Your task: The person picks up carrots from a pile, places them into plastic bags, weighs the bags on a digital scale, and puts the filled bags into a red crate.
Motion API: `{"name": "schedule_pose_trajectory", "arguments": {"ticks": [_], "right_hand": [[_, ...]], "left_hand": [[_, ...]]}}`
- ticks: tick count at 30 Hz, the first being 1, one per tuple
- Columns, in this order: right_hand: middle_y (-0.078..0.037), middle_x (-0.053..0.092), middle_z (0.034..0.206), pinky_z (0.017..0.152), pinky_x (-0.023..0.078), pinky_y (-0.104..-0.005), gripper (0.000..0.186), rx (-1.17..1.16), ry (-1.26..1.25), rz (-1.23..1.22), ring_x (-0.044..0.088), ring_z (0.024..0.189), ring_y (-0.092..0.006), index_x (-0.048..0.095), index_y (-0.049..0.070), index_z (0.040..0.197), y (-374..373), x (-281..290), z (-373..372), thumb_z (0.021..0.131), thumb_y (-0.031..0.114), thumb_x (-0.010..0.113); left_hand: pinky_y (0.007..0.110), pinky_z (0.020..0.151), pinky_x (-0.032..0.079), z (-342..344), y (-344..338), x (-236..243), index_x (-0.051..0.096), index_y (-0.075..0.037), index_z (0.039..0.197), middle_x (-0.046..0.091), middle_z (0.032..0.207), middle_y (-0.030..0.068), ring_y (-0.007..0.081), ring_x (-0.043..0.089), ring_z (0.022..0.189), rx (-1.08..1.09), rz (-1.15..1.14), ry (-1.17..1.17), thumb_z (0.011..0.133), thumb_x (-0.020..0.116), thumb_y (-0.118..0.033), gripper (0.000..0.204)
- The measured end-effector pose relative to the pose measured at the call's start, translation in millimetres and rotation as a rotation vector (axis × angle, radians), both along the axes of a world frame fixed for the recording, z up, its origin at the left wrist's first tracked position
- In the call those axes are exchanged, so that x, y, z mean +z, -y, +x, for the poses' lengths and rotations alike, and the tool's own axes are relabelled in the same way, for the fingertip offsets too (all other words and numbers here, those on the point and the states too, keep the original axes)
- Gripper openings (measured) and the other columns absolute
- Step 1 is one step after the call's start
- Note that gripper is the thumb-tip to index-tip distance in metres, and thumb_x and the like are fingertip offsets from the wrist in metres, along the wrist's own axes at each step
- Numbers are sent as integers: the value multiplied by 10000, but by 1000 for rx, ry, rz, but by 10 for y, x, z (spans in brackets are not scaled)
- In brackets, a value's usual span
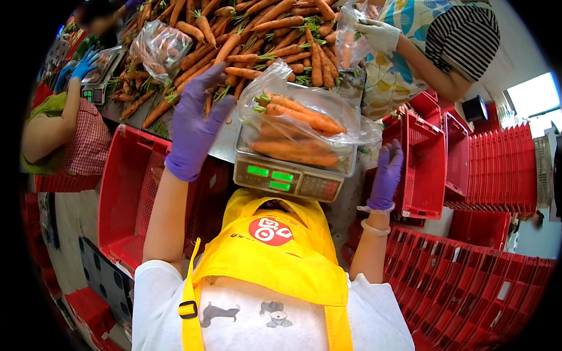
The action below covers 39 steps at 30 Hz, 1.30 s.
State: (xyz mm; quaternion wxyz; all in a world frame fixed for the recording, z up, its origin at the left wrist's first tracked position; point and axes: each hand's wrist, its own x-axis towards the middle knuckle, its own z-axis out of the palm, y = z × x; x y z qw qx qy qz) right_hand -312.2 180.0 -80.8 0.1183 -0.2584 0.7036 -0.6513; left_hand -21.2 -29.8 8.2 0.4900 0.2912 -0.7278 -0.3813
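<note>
A clear plastic bag of carrots lies on a metal weighing scale with lit green displays, in front of me. My left hand, in a purple glove, is raised just left of the bag, its fingers apart and holding nothing, beside the loose carrots. My right hand, also gloved in purple, is low at the right of the scale with loosely bent fingers apart and nothing visible in them. A big pile of loose carrots covers the table behind the scale, with another bagged bunch among them.
Red crates stand below my left arm; more crates are stacked at the right. A co-worker in blue gloves is at another scale at left. Another co-worker's gloved hand holds a bag at upper right.
</note>
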Motion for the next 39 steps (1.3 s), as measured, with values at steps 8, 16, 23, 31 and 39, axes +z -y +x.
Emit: {"name": "schedule_pose_trajectory", "arguments": {"ticks": [8,16,23,31,39], "right_hand": [[-74,637,961,793,462,-289,273,151,493,-90,578,863,-142,598,-6,1103,481,11,49,925,197,564],[-85,642,1056,939,426,-326,329,795,304,-349,601,984,-201,573,4,1168,926,1505,177,887,73,415],[-185,590,1187,925,427,-313,679,801,-699,98,587,1041,-251,470,54,1355,810,1101,266,715,-150,375],[-205,545,1254,923,467,-358,574,710,-761,-91,522,1172,-343,456,102,1367,1208,1171,482,819,-56,524],[-65,685,970,772,509,-250,295,761,111,-50,628,870,-123,653,-2,1117,1340,1018,296,833,-43,584]], "left_hand": [[288,776,471,-544,152,143,638,10,1037,647,821,64,137,599,785,-322,523,74,851,680,-207,289],[274,840,472,-761,116,877,638,76,1054,672,1022,142,156,627,883,-684,639,-200,887,493,-116,293],[239,722,503,-477,64,330,562,1,1257,574,1279,92,168,659,918,-648,665,-157,773,496,64,492],[226,784,467,-836,300,290,643,3,1050,653,899,8,72,587,844,-741,604,121,835,683,-119,250],[239,777,464,-1182,282,445,678,9,919,658,798,20,87,593,768,-838,719,343,756,738,-118,214]]}}
